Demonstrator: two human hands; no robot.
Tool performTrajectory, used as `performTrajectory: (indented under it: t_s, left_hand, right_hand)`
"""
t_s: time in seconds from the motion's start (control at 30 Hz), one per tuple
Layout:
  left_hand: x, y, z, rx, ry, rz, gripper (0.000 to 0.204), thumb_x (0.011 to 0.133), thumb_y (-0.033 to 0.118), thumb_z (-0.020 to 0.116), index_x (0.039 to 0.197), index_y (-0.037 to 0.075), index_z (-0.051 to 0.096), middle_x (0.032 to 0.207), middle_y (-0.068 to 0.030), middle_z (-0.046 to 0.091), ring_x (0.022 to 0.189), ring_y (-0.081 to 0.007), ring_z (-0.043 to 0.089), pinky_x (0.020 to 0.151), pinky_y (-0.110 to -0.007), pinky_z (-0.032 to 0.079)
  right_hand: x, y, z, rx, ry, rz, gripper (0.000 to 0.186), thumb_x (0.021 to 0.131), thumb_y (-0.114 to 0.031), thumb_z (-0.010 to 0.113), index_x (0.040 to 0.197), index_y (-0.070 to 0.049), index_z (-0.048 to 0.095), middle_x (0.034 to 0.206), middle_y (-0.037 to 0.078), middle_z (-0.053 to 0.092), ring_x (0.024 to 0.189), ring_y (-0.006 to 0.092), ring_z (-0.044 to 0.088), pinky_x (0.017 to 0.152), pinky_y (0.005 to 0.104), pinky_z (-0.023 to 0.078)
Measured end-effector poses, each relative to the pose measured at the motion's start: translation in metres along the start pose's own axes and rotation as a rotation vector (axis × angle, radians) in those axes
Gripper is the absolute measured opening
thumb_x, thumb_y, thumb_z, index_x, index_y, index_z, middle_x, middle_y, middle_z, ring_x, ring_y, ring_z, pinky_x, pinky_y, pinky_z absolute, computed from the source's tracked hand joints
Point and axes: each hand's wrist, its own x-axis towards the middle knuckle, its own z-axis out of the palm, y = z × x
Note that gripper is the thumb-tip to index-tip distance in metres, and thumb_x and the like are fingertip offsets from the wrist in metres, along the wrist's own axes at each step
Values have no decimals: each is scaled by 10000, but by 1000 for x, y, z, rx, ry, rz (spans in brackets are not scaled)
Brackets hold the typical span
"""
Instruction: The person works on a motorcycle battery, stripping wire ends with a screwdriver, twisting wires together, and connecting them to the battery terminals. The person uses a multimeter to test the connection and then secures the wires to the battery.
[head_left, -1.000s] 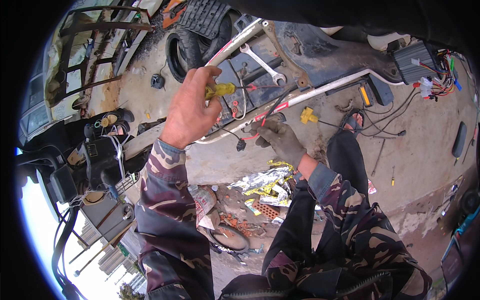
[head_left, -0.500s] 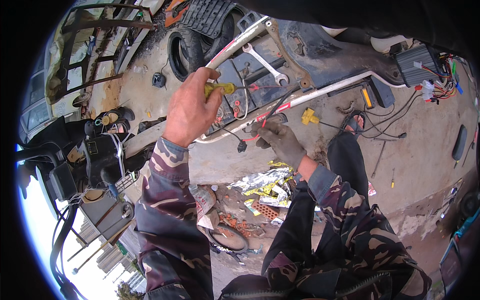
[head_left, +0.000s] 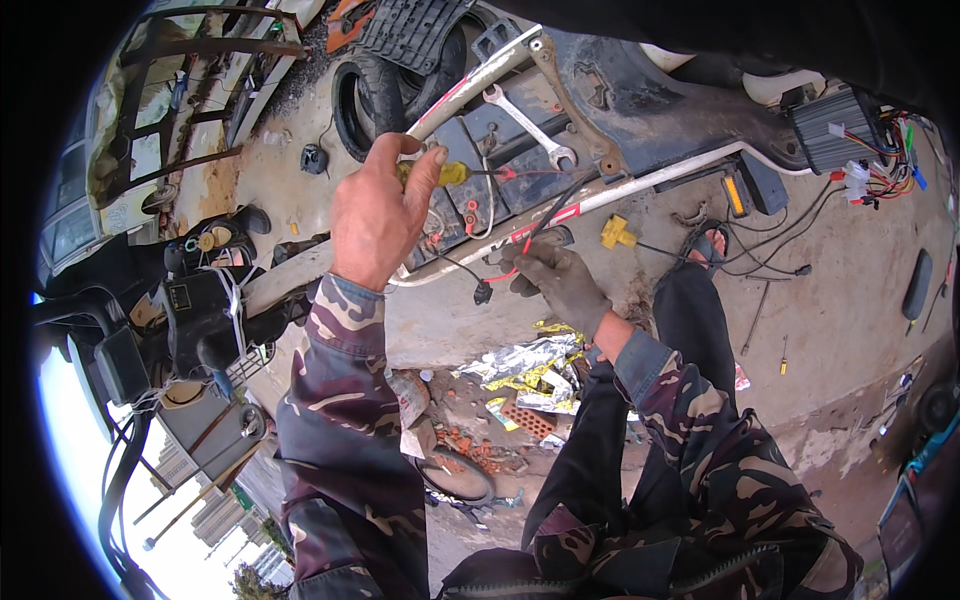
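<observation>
My bare left hand (head_left: 378,220) is closed on the yellow handle of a screwdriver (head_left: 455,173), whose shaft points right over the battery bay of a white-framed vehicle. My right hand (head_left: 562,282), in a grey glove, pinches a red and black cable (head_left: 535,232) just outside the near frame tube (head_left: 650,186). Its fingertips are partly hidden. Dark batteries (head_left: 468,145) with red terminals sit inside the frame, under the screwdriver. A steel wrench (head_left: 530,127) lies slantwise across them. A black plug (head_left: 482,292) dangles left of the gloved fingers.
A finned controller (head_left: 838,130) with loose coloured wires is at the far right. A yellow connector (head_left: 619,233) on a black cable lies by my foot. Old tyres (head_left: 370,95) stand behind the frame. Handlebar parts (head_left: 180,310) crowd the left; foil scraps (head_left: 530,365) and bricks lie nearer.
My left hand has shifted slightly left, and its thumb and fingers have moved on the screwdriver handle. The right hand stays nearly still on the cable.
</observation>
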Motion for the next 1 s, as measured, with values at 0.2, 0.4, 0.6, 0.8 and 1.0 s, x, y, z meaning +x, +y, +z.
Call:
performTrajectory:
  t_s: [0.2, 0.4, 0.6, 0.8, 1.0]
  left_hand:
    - [-3, 1, 3, -123, 184, 392, 430, 966, 338, 744, 1248, 29, 642, 856, -174, 718, 772, -331, 710, 752, -406, 552]
    - [-6, 1, 2, -27, 2, 32, 471, 952, 286, 741, 1323, 43, 583, 1051, -191, 688, 847, -317, 697, 784, -401, 549]
    - [-4, -3, 8, -201, 183, 342, 388, 956, 310, 736, 1216, 41, 633, 897, -209, 705, 775, -371, 694, 730, -427, 549]
    - [-4, -5, 8, -14, 95, 126, 453, 949, 251, 733, 1319, 39, 582, 1083, -169, 691, 868, -321, 703, 799, -397, 552]
    - [-4, -3, 9, -229, 150, 324, 391, 931, 244, 759, 1239, 49, 618, 988, -213, 705, 848, -372, 705, 757, -421, 549]
  right_hand:
    - [-1, 1, -1, -15, 10, 14, 321, 1065, -245, 628, 1310, -51, 699, 1142, 31, 756, 866, 97, 696, 788, 269, 557]
    - [0, 5, 0, 8, 20, 14, 266, 1063, -221, 632, 1269, -75, 716, 1093, 11, 759, 852, 106, 711, 757, 268, 542]
    - [1, 5, -3, 27, 14, 13, 279, 1064, -216, 631, 1285, -64, 709, 1095, 15, 759, 857, 107, 712, 760, 267, 543]
    - [0, 3, -2, 25, 11, 8, 285, 1063, -216, 631, 1284, -53, 708, 1100, 20, 758, 857, 105, 708, 760, 266, 545]
    - [0, 3, -2, 5, 20, 3, 282, 1064, -221, 629, 1285, -65, 710, 1099, 18, 757, 861, 104, 710, 760, 264, 544]
